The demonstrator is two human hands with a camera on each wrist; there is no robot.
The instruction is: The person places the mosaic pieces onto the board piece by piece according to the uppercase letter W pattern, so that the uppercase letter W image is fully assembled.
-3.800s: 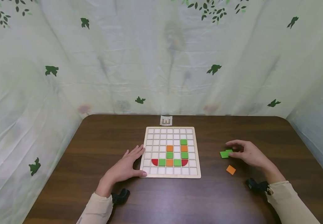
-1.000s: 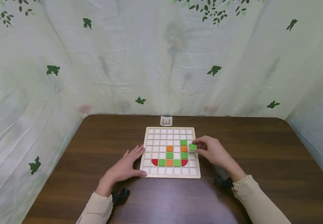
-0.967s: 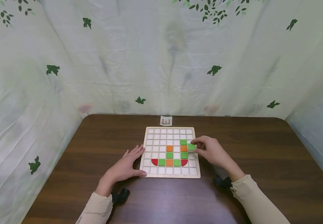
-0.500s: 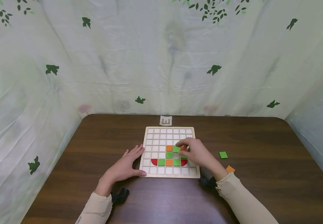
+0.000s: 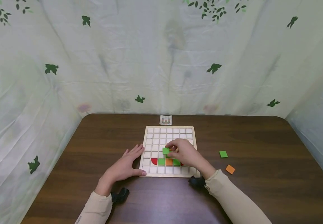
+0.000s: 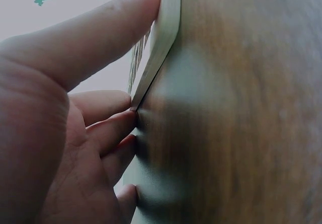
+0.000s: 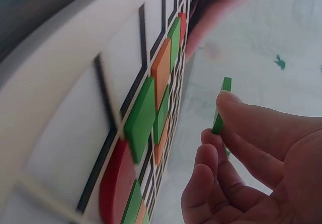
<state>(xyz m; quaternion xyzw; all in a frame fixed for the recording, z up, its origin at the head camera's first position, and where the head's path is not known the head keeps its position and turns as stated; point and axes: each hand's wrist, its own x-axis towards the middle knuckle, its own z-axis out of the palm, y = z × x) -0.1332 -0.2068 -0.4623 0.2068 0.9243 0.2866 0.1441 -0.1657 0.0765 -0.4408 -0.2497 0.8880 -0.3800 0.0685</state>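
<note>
In the head view, a white gridded board [image 5: 155,136] with a pale wooden rim lies on the table. My right hand [image 5: 185,152] pinches a green square tile [image 5: 165,151] between thumb and fingertips, over the board's middle. The right wrist view shows this tile [image 7: 227,84] raised clear of the grid. My left hand [image 5: 125,165] rests along the board's left side, fingers extended, thumb near the front corner. In the left wrist view its fingertips touch the board's edge [image 6: 172,17]. A red rounded piece [image 5: 154,161] and an orange tile [image 5: 169,161] sit in one row; my right hand hides other pieces.
On the table [image 5: 251,149], right of the board, lie a loose green tile [image 5: 223,154] and an orange tile [image 5: 230,169]. A small printed card [image 5: 165,120] lies behind the board, near the far edge. A leaf-patterned cloth [image 5: 167,62] hangs beyond the table.
My right hand has picked up a green tile from the right of the board and carried it leftward across the grid. My left hand has stayed at the board's left side.
</note>
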